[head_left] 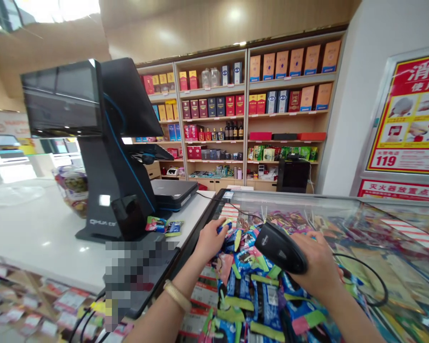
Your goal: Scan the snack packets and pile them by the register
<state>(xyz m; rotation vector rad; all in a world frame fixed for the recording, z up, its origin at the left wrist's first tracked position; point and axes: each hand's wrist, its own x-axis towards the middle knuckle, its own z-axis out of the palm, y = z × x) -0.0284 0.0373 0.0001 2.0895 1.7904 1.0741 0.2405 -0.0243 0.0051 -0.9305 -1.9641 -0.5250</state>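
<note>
Right hand (312,259) clamps the black scanner (280,248), long axis pointing far-left; left hand (210,238) touches a blue packet (229,224), grip unclear.

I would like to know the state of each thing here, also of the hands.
Left hand: fingers closed on a packet
Right hand: closed around the scanner
Scanner: held; on or off, cannot tell
Heap: loose, packets look sealed
Screen: dark, with reflections
Shelves: stocked
</note>
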